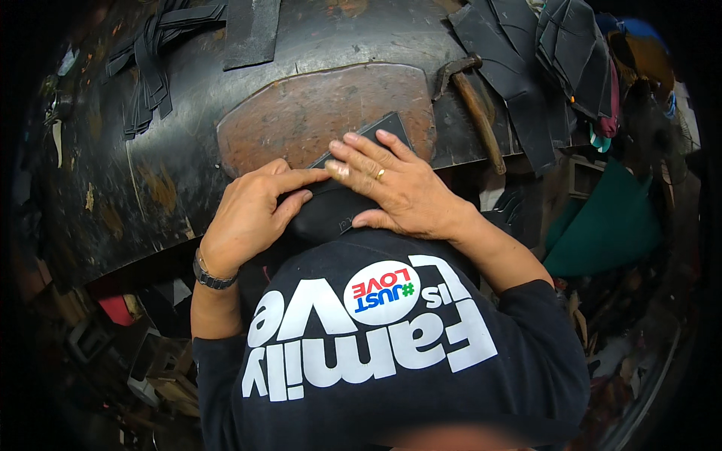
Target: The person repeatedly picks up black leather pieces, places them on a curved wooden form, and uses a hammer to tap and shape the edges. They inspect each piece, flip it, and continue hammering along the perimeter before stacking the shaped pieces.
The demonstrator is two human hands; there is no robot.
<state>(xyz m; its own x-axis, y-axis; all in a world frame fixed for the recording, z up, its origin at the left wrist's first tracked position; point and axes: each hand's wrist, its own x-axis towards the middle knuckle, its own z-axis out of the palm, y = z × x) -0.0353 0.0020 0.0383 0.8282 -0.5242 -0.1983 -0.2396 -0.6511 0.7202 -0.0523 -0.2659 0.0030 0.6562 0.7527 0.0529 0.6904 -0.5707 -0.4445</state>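
A flat piece of black leather-like material (392,128) lies over the near edge of a brown board, and its lower part (323,214) hangs toward my body. My right hand (402,188) rests flat across it, fingers stretched and thumb spread; a ring is on one finger. From the other side, my left hand (252,207) holds the piece's left edge, index finger stretched along it and thumb a little below. The left fingertip meets the right fingers. My palms and fingers cover much of the piece.
The brown board (301,113) sits on a dark curved bench (180,195). A wooden-handled hammer (481,113) lies right of the board. Black cut pieces (511,75) pile at the far right, black strips (154,68) at the far left. Green material (609,225) hangs at right.
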